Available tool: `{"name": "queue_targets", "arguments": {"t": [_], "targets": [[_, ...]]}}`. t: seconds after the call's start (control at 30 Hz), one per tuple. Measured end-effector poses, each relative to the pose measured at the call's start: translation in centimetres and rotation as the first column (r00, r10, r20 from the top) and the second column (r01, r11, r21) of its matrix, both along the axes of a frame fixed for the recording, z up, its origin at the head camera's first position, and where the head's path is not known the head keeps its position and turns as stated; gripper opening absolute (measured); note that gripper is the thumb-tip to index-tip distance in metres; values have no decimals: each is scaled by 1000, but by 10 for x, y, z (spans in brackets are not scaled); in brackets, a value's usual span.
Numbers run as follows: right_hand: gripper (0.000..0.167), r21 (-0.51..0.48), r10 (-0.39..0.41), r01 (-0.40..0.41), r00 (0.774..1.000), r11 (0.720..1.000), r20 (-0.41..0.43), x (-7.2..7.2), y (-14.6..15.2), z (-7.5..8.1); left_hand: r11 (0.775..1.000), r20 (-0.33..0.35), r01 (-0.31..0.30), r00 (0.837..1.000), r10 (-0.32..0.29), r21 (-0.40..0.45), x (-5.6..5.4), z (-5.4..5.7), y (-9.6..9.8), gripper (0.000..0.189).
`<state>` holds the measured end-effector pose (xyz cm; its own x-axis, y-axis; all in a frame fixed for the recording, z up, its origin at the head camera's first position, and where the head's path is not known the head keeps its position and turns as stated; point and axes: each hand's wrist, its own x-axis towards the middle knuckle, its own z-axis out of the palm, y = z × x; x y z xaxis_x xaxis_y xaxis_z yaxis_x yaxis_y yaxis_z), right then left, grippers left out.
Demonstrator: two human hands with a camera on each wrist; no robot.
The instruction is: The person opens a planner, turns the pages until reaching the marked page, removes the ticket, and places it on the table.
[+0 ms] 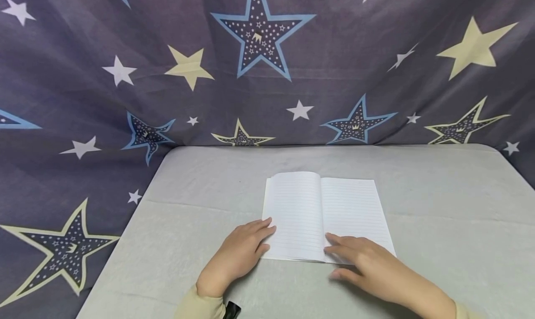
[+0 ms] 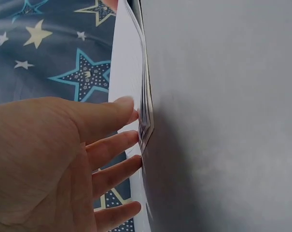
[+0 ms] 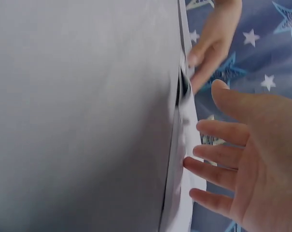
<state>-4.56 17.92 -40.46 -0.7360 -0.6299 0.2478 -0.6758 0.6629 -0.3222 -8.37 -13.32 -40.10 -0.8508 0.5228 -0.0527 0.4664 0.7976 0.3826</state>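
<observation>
An open notebook [image 1: 294, 203] with blank lined pages lies flat on the grey surface, its left page bulging slightly. My left hand [image 1: 239, 249] rests at that page's lower left edge, with relaxed fingers touching the paper. In the left wrist view its thumb lies close to the stacked page edges [image 2: 145, 106]. Over the lower part of the right page, near the centre fold, is my right hand [image 1: 372, 263], fingers spread and loosely extended. The right wrist view shows the right hand [image 3: 261, 159] holding nothing, its fingertips by the paper.
A grey cloth-covered table [image 1: 200, 179] extends around the notebook on all sides. Behind it and to the left hangs a dark star-patterned cloth [image 1: 150, 26]. A black band [image 1: 231, 309] shows at the left wrist, by a beige sleeve [image 1: 200, 305].
</observation>
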Motion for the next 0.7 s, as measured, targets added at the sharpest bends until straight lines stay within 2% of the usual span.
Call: {"name": "queue_targets", "arguments": {"t": [0.13,0.43,0.53,0.7], "targets": [[40,-26,-30,30,999,999,-23,-4,21,0,1000,-11,0,1000,0,10,0,-1,-1,42],[46,2,-164,164,986,986,44,-12,71,-5,1000,-11,2,1000,-1,22,1,0,-2,44],[52,5,-173,172,983,985,57,-17,86,-10,1000,-9,3,1000,-3,27,1,0,-2,45],[73,1,-147,147,982,989,115,-24,104,-20,1000,-1,6,1000,-6,28,0,-1,-2,45]]}}
